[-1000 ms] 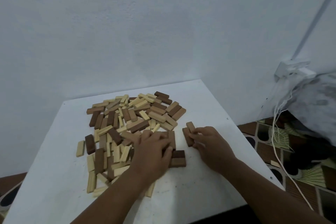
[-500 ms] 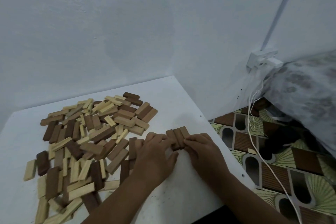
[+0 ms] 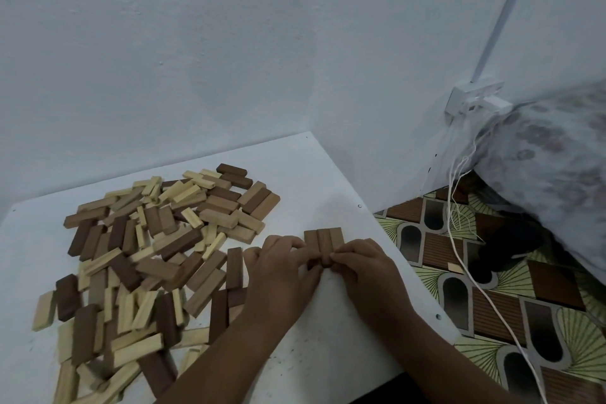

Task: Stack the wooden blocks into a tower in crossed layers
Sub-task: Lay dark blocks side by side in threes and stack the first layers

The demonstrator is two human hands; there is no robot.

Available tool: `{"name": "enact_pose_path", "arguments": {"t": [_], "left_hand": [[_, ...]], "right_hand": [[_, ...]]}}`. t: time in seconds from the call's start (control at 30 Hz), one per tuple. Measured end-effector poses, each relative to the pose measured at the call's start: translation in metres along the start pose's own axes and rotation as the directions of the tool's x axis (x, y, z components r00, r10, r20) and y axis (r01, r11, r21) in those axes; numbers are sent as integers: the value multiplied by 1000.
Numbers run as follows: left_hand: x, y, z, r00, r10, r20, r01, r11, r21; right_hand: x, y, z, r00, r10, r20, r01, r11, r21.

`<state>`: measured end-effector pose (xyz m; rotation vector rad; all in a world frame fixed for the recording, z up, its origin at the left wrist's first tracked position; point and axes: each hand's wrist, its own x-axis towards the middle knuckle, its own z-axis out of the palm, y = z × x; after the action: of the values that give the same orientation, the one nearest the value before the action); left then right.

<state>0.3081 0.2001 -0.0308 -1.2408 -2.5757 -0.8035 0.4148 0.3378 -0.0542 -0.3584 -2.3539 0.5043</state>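
Your left hand (image 3: 282,267) is pinching the near left side of the row (image 3: 324,241), fingers curled on the end of the leftmost block. You are squeezing it inward, likely so the three blocks sit flush with no gaps.

Going left to right: the pile (image 3: 157,249) is lying loose on the left half of the table (image 3: 331,338), light and dark blocks mixed, some overlapping. You are leaving it there as stock, just beside your left hand, so the next pieces are a short reach. A few dark blocks are sitting partly hidden by your left wrist.

The row is lying flat on bare table right of the pile, three brown blocks touching side by side, long axis pointing away from you. This looks like the first layer; nothing is stacked on it yet. Building apart from the pile is keeping the base free of strays.

Your right hand (image 3: 367,267) is pinching the near right side of the row, fingertips curled against the rightmost block, mirroring the left to square the ends.

Next layer should go crosswise.
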Motion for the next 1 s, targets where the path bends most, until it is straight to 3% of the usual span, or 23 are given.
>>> {"name": "enact_pose_path", "arguments": {"t": [0.43,0.6,0.7,0.83,1.0], "left_hand": [[1,-3,3,999,-20,31,20,1000,-8],[2,-5,-2,998,-50,27,52,997,-65],[6,-9,-14,996,-79,-40,74,990,-117],[20,-31,-32,983,-148,-110,121,968,-220],[48,-61,-51,976,-208,-71,199,974,-110]], "right_hand": [[-2,1,2,997,43,58,-43,999,-8],[-1,-7,-8,988,118,94,-123,991,46],[2,-14,-15,990,139,39,-142,986,93],[26,-27,-8,990,112,88,-117,992,56],[67,-39,18,978,107,181,-112,994,14]]}}
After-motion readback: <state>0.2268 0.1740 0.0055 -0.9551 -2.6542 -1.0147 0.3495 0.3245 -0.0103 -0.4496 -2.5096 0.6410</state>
